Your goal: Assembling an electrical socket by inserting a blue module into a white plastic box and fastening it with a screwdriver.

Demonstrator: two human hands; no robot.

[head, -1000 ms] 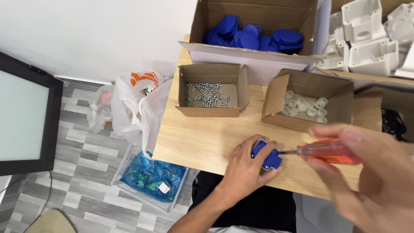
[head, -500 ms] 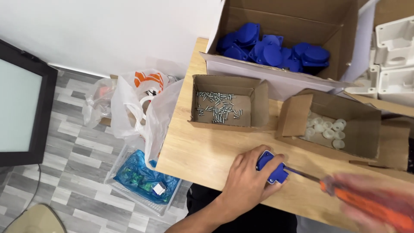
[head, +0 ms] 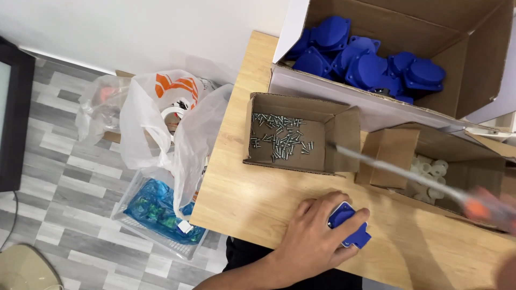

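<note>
My left hand (head: 314, 241) presses a small blue plastic part (head: 352, 228) down on the wooden table (head: 252, 196) near its front edge. My right hand (head: 509, 271) is a blur at the right border and grips the orange handle of a screwdriver (head: 486, 210). The long metal shaft slants up to the left. Its tip hangs over the right wall of a small cardboard box (head: 341, 129) that holds several loose silver screws (head: 279, 138).
A second small box with white plastic caps (head: 430, 171) sits right of the screw box. Behind both stands a large open carton full of blue parts (head: 371, 59). Left of the table, plastic bags (head: 172, 121) and a clear tub (head: 153, 209) lie on the floor beside a dark screen (head: 13, 118).
The screwdriver tip has lifted off the blue part and swung up and left to the screw box. My left hand stays on the part. The view has shifted.
</note>
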